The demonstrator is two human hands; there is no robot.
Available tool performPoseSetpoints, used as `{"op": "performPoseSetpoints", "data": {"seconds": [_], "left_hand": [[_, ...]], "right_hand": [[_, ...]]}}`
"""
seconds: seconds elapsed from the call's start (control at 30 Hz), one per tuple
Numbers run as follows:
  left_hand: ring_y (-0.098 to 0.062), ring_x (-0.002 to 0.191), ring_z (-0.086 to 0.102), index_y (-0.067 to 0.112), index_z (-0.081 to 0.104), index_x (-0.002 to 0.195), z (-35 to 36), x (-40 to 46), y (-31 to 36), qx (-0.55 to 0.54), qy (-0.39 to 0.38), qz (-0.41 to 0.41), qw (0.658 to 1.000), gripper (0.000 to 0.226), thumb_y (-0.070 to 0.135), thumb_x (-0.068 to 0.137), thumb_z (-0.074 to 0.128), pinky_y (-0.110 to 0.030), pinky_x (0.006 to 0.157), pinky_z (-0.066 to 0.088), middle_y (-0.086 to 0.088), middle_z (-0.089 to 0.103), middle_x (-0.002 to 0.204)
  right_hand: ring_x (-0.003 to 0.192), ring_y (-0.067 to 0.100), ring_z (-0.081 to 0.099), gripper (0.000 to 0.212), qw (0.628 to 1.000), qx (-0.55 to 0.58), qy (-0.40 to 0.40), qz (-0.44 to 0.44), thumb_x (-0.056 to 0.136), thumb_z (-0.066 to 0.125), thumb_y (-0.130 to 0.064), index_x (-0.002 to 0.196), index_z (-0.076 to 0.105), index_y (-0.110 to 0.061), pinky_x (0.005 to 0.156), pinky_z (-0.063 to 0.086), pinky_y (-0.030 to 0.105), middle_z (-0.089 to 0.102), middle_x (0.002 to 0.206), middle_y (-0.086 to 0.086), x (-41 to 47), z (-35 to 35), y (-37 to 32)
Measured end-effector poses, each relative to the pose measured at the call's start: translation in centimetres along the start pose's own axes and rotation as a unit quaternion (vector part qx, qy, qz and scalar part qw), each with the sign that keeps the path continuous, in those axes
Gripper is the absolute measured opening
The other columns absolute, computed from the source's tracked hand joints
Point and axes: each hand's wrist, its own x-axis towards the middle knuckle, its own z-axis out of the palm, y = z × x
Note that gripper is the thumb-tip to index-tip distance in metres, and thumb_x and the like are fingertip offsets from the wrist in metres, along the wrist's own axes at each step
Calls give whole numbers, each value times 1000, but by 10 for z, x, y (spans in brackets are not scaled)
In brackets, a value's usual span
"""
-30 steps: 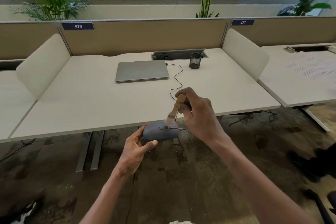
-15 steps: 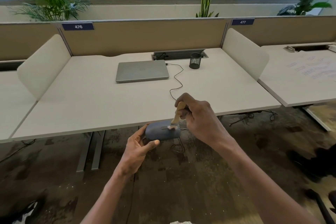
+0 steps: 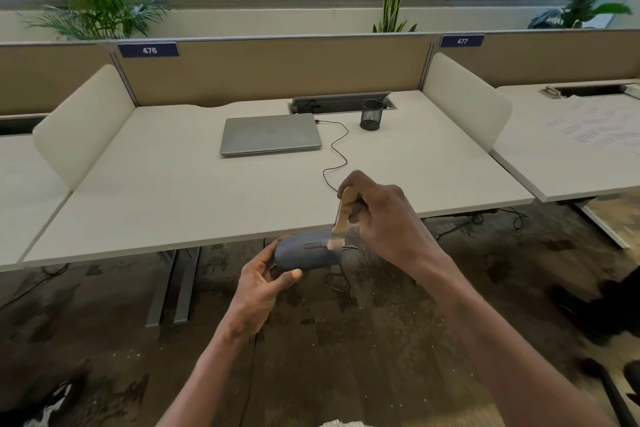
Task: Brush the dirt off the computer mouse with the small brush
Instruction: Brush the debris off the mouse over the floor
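Just off the near edge of the tabletop [image 3: 207,204], over the floor, the left hand [image 3: 263,282] is cradling the computer mouse [image 3: 306,251] in the air; its fingers are wrapping the mouse's left end, thumb below, so that the top face is staying exposed and any dirt is falling clear of the tabletop; the right hand [image 3: 384,218], right of the mouse, is closing its fingers around the wooden handle of the small brush [image 3: 343,215], tilting it so the bristles are touching the mouse's top near the wheel, at its right end; the cable [image 3: 337,152] is trailing from the mouse back across the tabletop toward the shut laptop [image 3: 272,135]; brushing is judged under way.
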Motion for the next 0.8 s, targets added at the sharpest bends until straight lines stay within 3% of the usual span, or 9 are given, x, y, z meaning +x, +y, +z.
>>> {"op": "performPoseSetpoints", "data": {"seconds": [0.1, 0.27, 0.37, 0.43, 0.53, 0.63, 0.8], "left_hand": [[-20, 129, 61, 10, 51, 142, 0, 1, 0, 0, -3, 5, 1000, 73, 5, 74, 77, -30, 105, 52, -9, 65, 136], [-20, 129, 61, 12, 52, 142, -3, 0, -2, -7, -2, 4, 1000, 72, 5, 75, 78, -27, 101, 54, -8, 66, 136], [-18, 129, 61, 15, 54, 140, -4, 0, -4, -7, -1, 4, 1000, 70, 5, 75, 78, -23, 98, 54, -5, 67, 135], [-18, 129, 61, 17, 55, 138, -3, 1, -3, -9, -2, 2, 1000, 69, 7, 75, 82, -22, 97, 54, -5, 67, 135], [-19, 128, 62, 16, 54, 139, -2, 1, 0, -17, -1, 0, 1000, 76, 15, 73, 90, -25, 99, 54, -6, 66, 135], [-20, 129, 61, 15, 54, 139, -6, 1, -2, -19, 1, 6, 1000, 68, 6, 78, 81, -25, 98, 55, -7, 66, 135], [-20, 129, 61, 12, 52, 141, -4, 4, -3, -18, 0, 11, 1000, 70, 4, 76, 76, -26, 99, 55, -8, 64, 137]], "right_hand": [[77, 7, 67, 31, 1000, 5, 17, -9, 91, 57, 12, 106, 54, -15, 66, 58, 30, 66, 85, -4, 1, 2, -4], [79, 14, 68, 37, 999, -23, -25, 13, 88, 54, 15, 104, 53, -18, 68, 59, 36, 65, 83, -4, -2, 2, -1], [81, 11, 69, 33, 1000, -11, -2, 7, 90, 57, 13, 105, 53, -16, 70, 61, 31, 66, 87, -3, 2, -1, -2], [83, 7, 69, 28, 1000, 19, 9, -2, 92, 57, 10, 106, 53, -14, 71, 61, 25, 67, 90, -1, 5, 0, -5], [85, 8, 70, 28, 999, 34, -11, 7, 93, 53, 11, 105, 53, -14, 72, 61, 29, 67, 89, -1, 4, 4, -4], [84, 12, 70, 31, 1000, 3, -21, 21, 91, 52, 13, 104, 53, -15, 69, 61, 35, 67, 87, 0, 1, 2, 4], [84, 8, 70, 34, 999, 24, 23, -6, 90, 55, 13, 106, 53, -16, 71, 60, 30, 67, 89, -3, 2, 7, -2]]}}
